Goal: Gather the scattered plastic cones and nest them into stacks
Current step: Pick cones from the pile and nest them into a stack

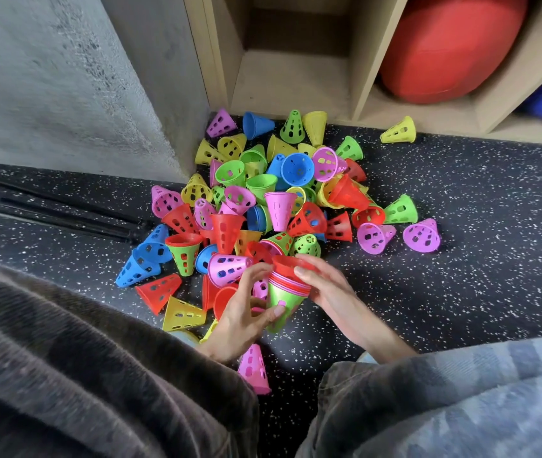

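At far left, a bare concrete wall [48, 77] meets the speckled dark floor [461, 276], and black rods [58, 206] lie along the floor at its foot. Beside these, blue cones [144, 259] lie tipped over at the left edge of the scattered cone pile [279, 193], a loose heap of red, yellow, green, pink and blue perforated cones in the corner. Near its front, my left hand [243, 312] cradles the stack [284, 297], fingers [256, 276] curled round its green outer cone, rim up and tip down. The stack's nested rims show pink and red bands; their count is not clear through the blur. My right hand [325, 285] pinches a red cone [291, 264] at the stack's mouth. Further right, two pink cones [421, 234] lie apart from the heap, and a yellow cone [398, 130] lies alone before the wooden shelf [296, 81], whose right bay holds a red ball [451, 44].
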